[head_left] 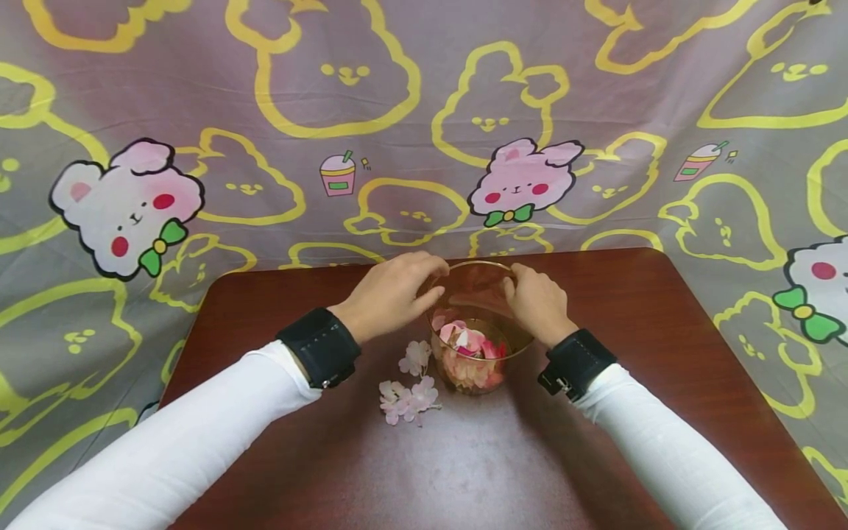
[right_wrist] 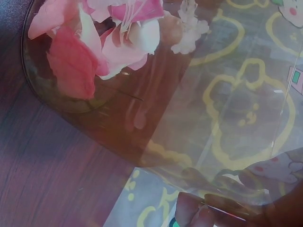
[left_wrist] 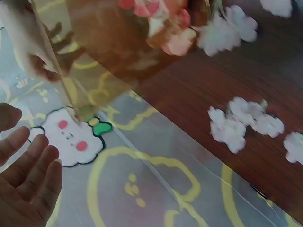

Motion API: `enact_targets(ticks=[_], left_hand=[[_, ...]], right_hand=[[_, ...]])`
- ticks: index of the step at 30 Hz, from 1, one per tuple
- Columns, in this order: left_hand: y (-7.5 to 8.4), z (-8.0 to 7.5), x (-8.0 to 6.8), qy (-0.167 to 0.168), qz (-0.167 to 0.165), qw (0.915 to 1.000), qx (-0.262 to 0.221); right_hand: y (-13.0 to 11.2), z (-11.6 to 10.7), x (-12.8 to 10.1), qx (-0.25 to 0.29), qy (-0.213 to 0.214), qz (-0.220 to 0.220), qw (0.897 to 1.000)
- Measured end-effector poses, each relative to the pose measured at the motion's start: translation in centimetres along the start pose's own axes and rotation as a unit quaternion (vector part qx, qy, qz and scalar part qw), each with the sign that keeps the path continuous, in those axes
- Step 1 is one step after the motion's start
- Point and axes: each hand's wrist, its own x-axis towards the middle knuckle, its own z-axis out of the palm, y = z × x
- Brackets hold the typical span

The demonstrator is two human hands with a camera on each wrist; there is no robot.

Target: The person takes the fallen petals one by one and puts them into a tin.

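An amber see-through glass vase (head_left: 464,383) with a thin gold rim stands on the table, its wide mouth tilted in the head view. Pink and red flowers (head_left: 473,353) lie inside it, seen close up as petals (right_wrist: 75,66) in the right wrist view. My right hand (head_left: 539,302) grips the vase's right rim, fingers (right_wrist: 189,208) curled over the edge. On the opposite side, my left hand (head_left: 400,291) is beside the left rim; in the left wrist view its fingers (left_wrist: 42,161) are spread and apart from the glass.
Pale pink blossom sprigs (head_left: 407,401) lie on the dark red-brown table (head_left: 298,456) left of the vase. A patterned cloth (head_left: 397,96) with bunny drawings hangs behind the table and at its sides. Black bands (head_left: 321,346) circle both wrists over white sleeves.
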Motion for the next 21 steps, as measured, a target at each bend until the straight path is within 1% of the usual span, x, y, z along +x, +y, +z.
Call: enact_targets(ticks=[7, 12, 21], left_hand=[[-2.2, 0.0, -0.9, -0.008, -0.039, 0.9989, 0.026], [-3.7, 0.3, -1.5, -0.022, -0.057, 0.9974, 0.039], [-6.1, 2.0, -2.8, -0.051, -0.071, 0.9924, 0.087]], right_hand=[[0.0, 0.0, 0.0, -0.001, 0.004, 0.000, 1.000], [0.1, 0.1, 0.0, 0.000, 0.005, -0.001, 1.000], [0.1, 0.1, 0.1, 0.001, 0.005, 0.001, 1.000]])
